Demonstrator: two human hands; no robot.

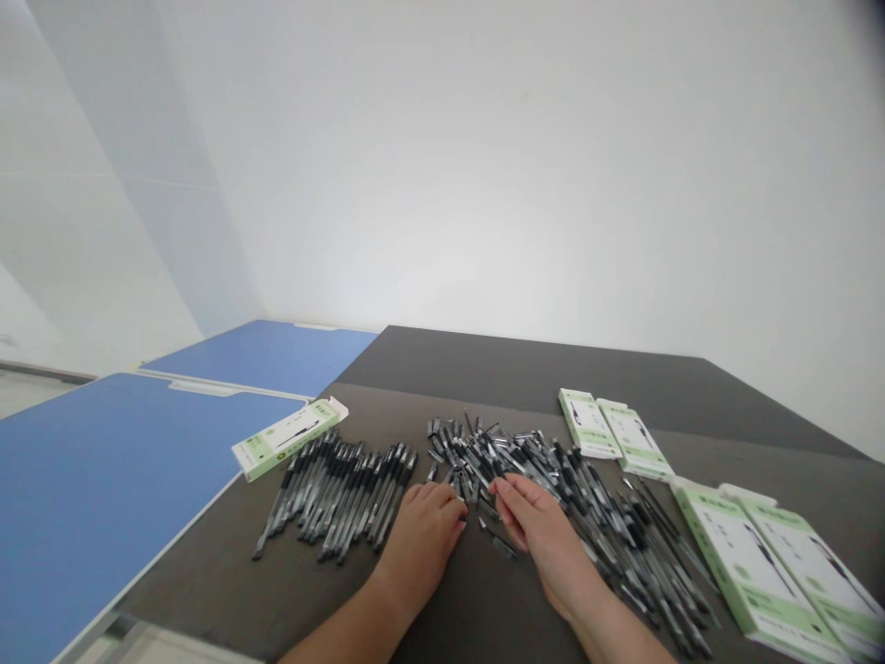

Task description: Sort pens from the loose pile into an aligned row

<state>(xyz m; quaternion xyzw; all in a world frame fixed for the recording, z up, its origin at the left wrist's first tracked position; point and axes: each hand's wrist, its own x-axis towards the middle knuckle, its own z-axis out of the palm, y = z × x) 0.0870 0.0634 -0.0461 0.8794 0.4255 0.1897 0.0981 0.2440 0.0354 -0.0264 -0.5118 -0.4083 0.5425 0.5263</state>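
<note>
My left hand (430,521) rests low over the dark table, its fingers curled in beside the near edge of a loose heap of pen parts (477,452). Whatever its fingertips hold is hidden beneath them. At the heap's front edge, my right hand (529,512) has thumb and forefinger pinched together; a dark pen end shows by the tips, but I cannot tell if it is gripped. Clear pens with black grips (346,493) lie side by side left of my left hand. More pens (629,535) spread to the right of my right hand. A few small pieces (498,539) lie between the hands.
A green-and-white pen box (290,437) lies at the table's left edge. Two similar boxes (590,424) are at the back right, with two more (757,563) at the near right. Blue tables (138,461) adjoin on the left; a white wall (484,184) stands behind.
</note>
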